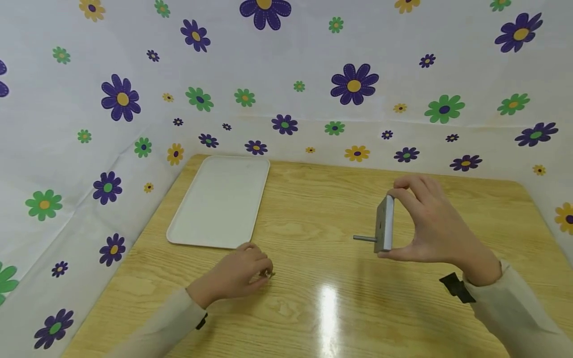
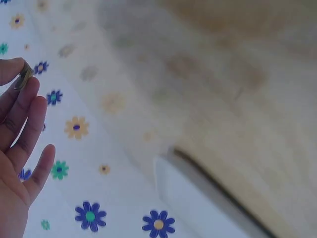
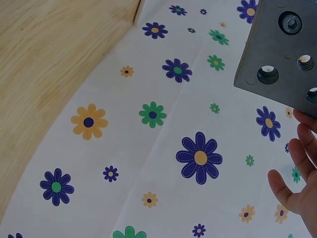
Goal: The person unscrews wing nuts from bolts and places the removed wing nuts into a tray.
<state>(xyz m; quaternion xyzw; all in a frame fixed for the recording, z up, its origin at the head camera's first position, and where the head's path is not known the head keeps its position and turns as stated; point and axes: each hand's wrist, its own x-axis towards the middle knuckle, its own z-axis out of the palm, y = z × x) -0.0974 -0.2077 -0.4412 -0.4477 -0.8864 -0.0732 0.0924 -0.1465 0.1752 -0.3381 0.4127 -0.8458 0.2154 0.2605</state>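
Note:
On the right in the head view, my right hand (image 1: 440, 228) grips a grey metal plate (image 1: 383, 223) upright, thumb below and fingers at its top edge. A thin metal rod (image 1: 364, 238) juts from the plate's left face near the bottom. The right wrist view shows several holes in the plate (image 3: 282, 54), one with a hex-socket screw (image 3: 290, 23) in it. My left hand (image 1: 237, 276) is over the table near the tray, pinching a small brass-coloured piece (image 2: 24, 75) between thumb and fingers. Its exact kind is hard to make out.
A white tray (image 1: 221, 199) lies at the back left of the wooden table (image 1: 309, 209). Behind and left of the table hangs a white flower-patterned cloth (image 1: 300, 54). Light glares off the table's front middle.

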